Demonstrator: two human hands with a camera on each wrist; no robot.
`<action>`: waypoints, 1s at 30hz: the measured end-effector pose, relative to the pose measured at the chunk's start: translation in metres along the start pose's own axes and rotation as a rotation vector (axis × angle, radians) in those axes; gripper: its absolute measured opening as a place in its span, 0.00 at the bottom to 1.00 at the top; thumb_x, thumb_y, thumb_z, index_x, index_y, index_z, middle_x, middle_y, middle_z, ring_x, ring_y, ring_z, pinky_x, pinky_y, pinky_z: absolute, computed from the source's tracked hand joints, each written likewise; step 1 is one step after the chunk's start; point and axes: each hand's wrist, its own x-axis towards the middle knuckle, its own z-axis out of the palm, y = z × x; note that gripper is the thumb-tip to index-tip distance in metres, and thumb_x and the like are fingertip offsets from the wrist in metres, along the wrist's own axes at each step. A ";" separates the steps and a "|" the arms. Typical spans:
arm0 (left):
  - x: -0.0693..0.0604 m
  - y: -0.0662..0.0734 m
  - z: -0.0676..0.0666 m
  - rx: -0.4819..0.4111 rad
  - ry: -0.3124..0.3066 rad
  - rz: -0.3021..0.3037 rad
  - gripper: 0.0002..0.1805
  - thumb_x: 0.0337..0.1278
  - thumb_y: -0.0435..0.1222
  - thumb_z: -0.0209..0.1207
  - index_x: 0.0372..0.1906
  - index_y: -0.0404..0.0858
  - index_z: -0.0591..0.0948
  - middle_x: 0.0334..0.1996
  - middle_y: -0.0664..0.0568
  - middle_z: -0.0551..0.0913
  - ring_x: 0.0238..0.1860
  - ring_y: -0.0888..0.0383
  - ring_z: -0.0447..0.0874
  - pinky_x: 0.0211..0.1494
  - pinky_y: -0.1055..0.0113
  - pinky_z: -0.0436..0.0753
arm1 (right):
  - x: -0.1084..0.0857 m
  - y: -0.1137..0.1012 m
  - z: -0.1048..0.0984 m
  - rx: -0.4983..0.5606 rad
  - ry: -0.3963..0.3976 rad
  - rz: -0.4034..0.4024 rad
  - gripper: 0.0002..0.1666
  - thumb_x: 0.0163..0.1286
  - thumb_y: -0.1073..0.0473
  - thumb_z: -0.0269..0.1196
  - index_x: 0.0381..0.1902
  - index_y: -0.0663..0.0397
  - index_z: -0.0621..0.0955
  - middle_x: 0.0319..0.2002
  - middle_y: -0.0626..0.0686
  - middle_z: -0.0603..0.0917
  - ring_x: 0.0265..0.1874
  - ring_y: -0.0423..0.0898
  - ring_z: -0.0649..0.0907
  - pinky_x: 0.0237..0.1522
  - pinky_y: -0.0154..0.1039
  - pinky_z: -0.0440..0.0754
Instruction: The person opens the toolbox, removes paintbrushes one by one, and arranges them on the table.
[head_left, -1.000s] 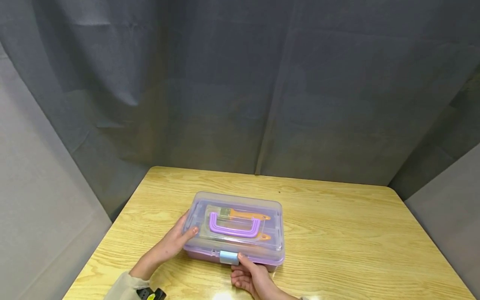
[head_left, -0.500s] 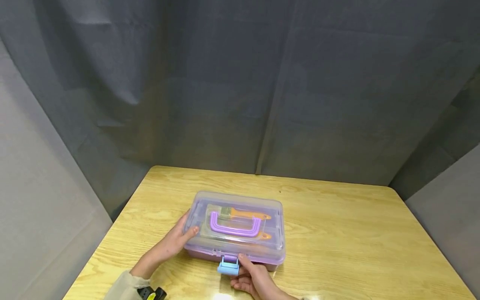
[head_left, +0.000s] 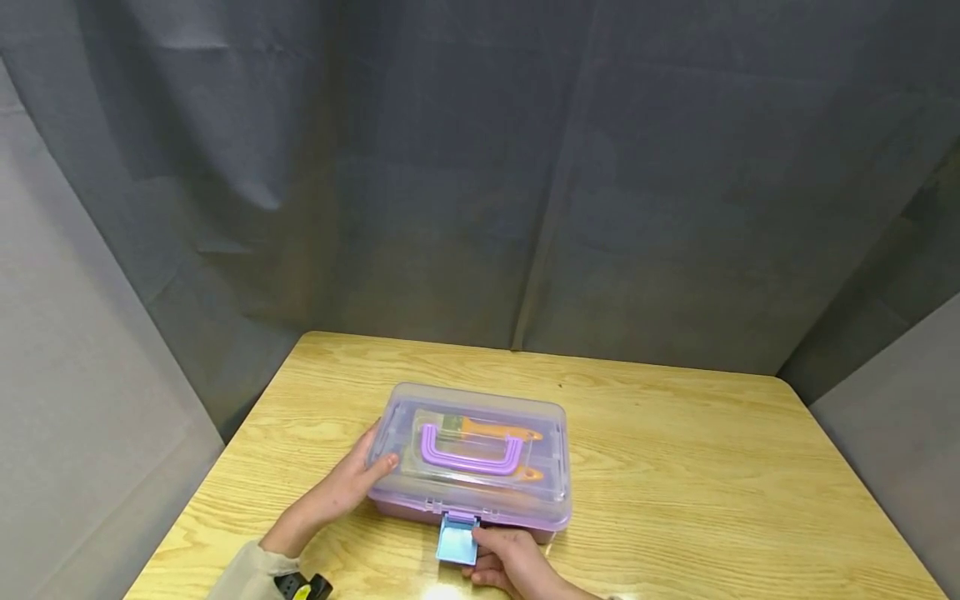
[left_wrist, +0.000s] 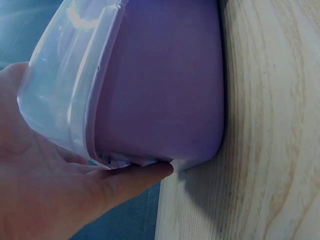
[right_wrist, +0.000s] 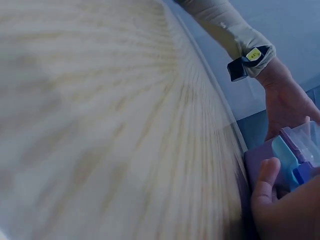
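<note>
A storage box (head_left: pixel 420 510) with a purple base and a clear lid (head_left: pixel 555 492) lies flat on the table, its lid down. A purple carrying handle (head_left: pixel 472 462) is folded on top. Through the lid I see two orange-handled brushes (head_left: pixel 498 429). My left hand (head_left: pixel 345 487) grips the box's left end, thumb on the lid and fingers round the corner; the purple base (left_wrist: pixel 165 85) fills much of the left wrist view. The light blue latch (head_left: pixel 457 542) hangs swung out from the front. My right hand (head_left: pixel 517 562) pinches its right edge, thumb on top, other fingers curled below.
The wooden table (head_left: pixel 697 467) stretches away to the right of the box. Dark grey curtain (head_left: pixel 450 167) hangs behind the table's far edge, with pale panels (head_left: pixel 75 375) on both sides. A dark strap device (head_left: pixel 302 587) sits on the left wrist.
The latch has swung from lying against the box front outward and down under my right hand, whose thumb dropped slightly. My left hand and the box have stayed put.
</note>
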 end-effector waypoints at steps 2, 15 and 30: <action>0.000 0.000 0.000 0.001 -0.003 0.001 0.36 0.71 0.37 0.45 0.74 0.34 0.41 0.72 0.31 0.46 0.69 0.34 0.48 0.68 0.40 0.49 | -0.004 -0.002 -0.003 -0.091 -0.008 -0.031 0.20 0.69 0.58 0.56 0.41 0.76 0.79 0.27 0.53 0.83 0.29 0.43 0.83 0.32 0.34 0.83; 0.000 0.000 -0.001 -0.014 -0.019 0.008 0.36 0.72 0.35 0.44 0.75 0.36 0.40 0.72 0.32 0.45 0.69 0.32 0.48 0.67 0.38 0.49 | -0.050 -0.053 -0.047 -0.952 -0.148 -0.331 0.26 0.70 0.54 0.58 0.58 0.67 0.75 0.46 0.58 0.83 0.40 0.38 0.81 0.35 0.32 0.81; 0.003 -0.006 -0.002 -0.023 -0.026 0.065 0.36 0.71 0.34 0.44 0.74 0.34 0.40 0.72 0.31 0.45 0.68 0.32 0.49 0.66 0.38 0.51 | -0.042 -0.061 -0.081 -1.085 0.398 -0.535 0.39 0.61 0.52 0.67 0.66 0.57 0.67 0.59 0.52 0.74 0.50 0.48 0.78 0.44 0.43 0.82</action>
